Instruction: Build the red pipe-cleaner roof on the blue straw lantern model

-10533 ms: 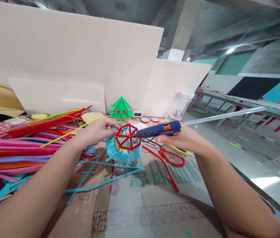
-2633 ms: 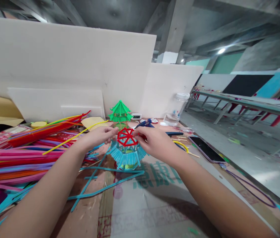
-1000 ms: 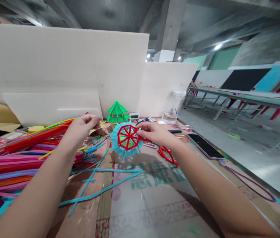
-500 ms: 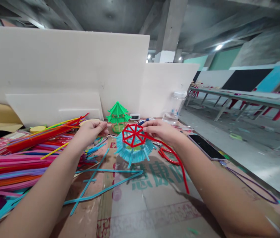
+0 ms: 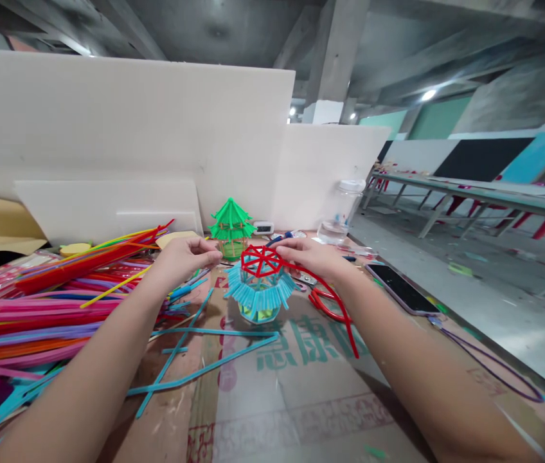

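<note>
A small pavilion model with a skirt-like roof of light-blue pipe cleaners (image 5: 259, 297) stands in front of me. At its top is a spoked red pipe-cleaner frame (image 5: 258, 262). My right hand (image 5: 304, 254) pinches red pipe cleaner at the frame's right side, and a long loose end trails from there down to the right. Left of the model, my left hand (image 5: 188, 257) is closed in a pinch, apart from the blue roof; whatever its fingertips hold, if anything, cannot be made out. Close behind stands a finished-looking green pavilion (image 5: 232, 228).
Bundles of coloured pipe cleaners (image 5: 26, 321) cover the left side. Bent blue strips (image 5: 205, 370) lie across the cardboard (image 5: 292, 411). Red-handled scissors (image 5: 325, 305) and a phone (image 5: 402, 288) are on the right. Behind stand a clear jar (image 5: 342, 212) and white boards (image 5: 128, 122).
The blue model has tipped from facing me to more upright, so its base now shows. My left hand has moved slightly right, nearer the model. My right hand keeps its pinch.
</note>
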The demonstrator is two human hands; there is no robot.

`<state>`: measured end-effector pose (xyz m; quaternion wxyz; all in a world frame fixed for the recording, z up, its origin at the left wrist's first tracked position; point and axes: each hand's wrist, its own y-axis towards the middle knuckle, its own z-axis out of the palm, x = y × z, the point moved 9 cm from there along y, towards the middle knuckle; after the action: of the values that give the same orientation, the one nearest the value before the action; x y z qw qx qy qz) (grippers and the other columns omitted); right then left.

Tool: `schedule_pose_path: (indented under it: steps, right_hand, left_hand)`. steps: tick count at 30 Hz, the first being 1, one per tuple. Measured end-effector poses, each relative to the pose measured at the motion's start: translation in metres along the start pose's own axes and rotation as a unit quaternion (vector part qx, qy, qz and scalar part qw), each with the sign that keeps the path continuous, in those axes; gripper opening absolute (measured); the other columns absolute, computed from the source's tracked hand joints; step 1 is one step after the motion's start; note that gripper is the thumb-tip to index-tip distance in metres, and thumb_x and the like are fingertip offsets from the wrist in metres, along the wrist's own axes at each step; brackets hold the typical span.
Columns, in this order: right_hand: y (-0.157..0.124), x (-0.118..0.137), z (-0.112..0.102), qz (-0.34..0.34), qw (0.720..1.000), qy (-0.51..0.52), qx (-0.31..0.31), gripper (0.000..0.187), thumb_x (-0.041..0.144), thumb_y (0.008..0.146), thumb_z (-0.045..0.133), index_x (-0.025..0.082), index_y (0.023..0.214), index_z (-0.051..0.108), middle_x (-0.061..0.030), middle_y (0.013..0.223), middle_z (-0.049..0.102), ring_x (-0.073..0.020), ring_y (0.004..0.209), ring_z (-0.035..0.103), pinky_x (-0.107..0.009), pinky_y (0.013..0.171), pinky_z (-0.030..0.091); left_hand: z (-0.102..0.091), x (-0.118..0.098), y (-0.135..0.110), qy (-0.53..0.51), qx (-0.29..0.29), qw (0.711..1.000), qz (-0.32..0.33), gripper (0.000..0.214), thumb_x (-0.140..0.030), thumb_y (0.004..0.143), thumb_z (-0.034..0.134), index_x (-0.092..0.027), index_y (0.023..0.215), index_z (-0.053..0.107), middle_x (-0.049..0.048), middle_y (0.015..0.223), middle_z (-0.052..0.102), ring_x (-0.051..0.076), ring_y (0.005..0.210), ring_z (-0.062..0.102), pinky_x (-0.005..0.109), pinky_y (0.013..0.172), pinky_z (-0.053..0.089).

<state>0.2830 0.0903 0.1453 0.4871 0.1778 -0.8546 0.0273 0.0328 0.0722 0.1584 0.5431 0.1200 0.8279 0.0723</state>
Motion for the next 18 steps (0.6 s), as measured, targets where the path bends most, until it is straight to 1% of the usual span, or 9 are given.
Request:
schedule_pose_path:
  steps: [2,4,6,8,10,13,15,18]
  right_hand:
    - [-0.004,0.011,-0.009,-0.034,0.998,-0.045,-0.011,0.039,0.046,0.089,0.06,0.019,0.116,0.068,-0.0056,0.096,0.071,-0.0142,0.077,0.062,-0.025,0.067,0.048]
    - [-0.008,0.019,-0.016,-0.049,0.997,-0.06,-0.014,0.037,0.045,0.09,0.058,0.018,0.115,0.065,-0.0053,0.092,0.07,-0.0145,0.076,0.062,-0.025,0.067,0.048]
    - [-0.014,0.028,-0.019,-0.059,0.996,-0.071,-0.009,0.034,0.045,0.089,0.059,0.018,0.11,0.064,-0.0047,0.089,0.069,-0.0146,0.074,0.061,-0.026,0.066,0.048]
    - [-0.019,0.039,-0.019,-0.075,0.993,-0.09,-0.017,0.031,0.045,0.087,0.062,0.018,0.102,0.064,-0.0044,0.088,0.069,-0.0147,0.074,0.06,-0.026,0.066,0.047]
    - [-0.024,0.047,-0.015,-0.087,0.99,-0.111,-0.027,0.029,0.044,0.086,0.062,0.017,0.096,0.065,-0.0044,0.086,0.068,-0.0148,0.073,0.059,-0.026,0.064,0.045]
    - [-0.027,0.054,-0.006,-0.095,0.987,-0.128,-0.025,0.026,0.041,0.086,0.062,0.015,0.091,0.065,-0.0048,0.083,0.067,-0.015,0.073,0.058,-0.026,0.062,0.042]
    - [-0.027,0.056,-0.001,-0.101,0.986,-0.13,-0.025,0.024,0.039,0.086,0.062,0.015,0.091,0.066,-0.0048,0.083,0.067,-0.0149,0.073,0.058,-0.026,0.062,0.041]
    - [-0.027,0.057,-0.001,-0.108,0.985,-0.132,-0.036,0.024,0.038,0.087,0.06,0.015,0.091,0.066,-0.004,0.08,0.066,-0.0143,0.071,0.056,-0.025,0.061,0.039]
  left_hand:
    - [-0.004,0.0,0.001,0.02,-0.019,1.0,0.012,0.039,-0.054,0.065,0.078,-0.018,0.071,0.064,0.0068,0.076,0.076,0.021,0.073,0.069,0.028,0.063,0.049]
    - [-0.01,0.001,0.003,0.042,-0.048,0.998,0.021,0.039,-0.056,0.069,0.073,-0.018,0.071,0.064,0.0041,0.07,0.073,0.018,0.065,0.065,0.026,0.058,0.046]
    - [-0.015,0.001,0.004,0.053,-0.069,0.996,0.035,0.039,-0.057,0.072,0.069,-0.018,0.069,0.064,0.0014,0.063,0.069,0.016,0.058,0.06,0.025,0.055,0.043]
    - [-0.015,0.001,0.006,0.06,-0.066,0.995,0.043,0.039,-0.056,0.074,0.067,-0.018,0.067,0.067,0.0007,0.06,0.066,0.016,0.056,0.058,0.025,0.054,0.041]
    - [-0.011,0.003,0.007,0.059,-0.046,0.996,0.041,0.039,-0.055,0.074,0.066,-0.017,0.07,0.071,0.0024,0.064,0.069,0.017,0.06,0.06,0.026,0.057,0.043]
    - [-0.003,0.009,0.008,0.04,-0.015,0.999,0.028,0.039,-0.053,0.072,0.068,-0.016,0.081,0.077,0.0074,0.08,0.077,0.022,0.074,0.068,0.031,0.069,0.051]
    - [0.001,0.013,0.009,0.019,0.004,1.0,0.018,0.043,-0.053,0.068,0.072,-0.016,0.089,0.078,0.0104,0.093,0.078,0.026,0.085,0.071,0.035,0.077,0.054]
    - [0.007,0.016,0.009,-0.009,0.025,1.0,0.007,0.052,-0.053,0.064,0.075,-0.017,0.101,0.077,0.0119,0.102,0.078,0.029,0.096,0.072,0.038,0.083,0.056]
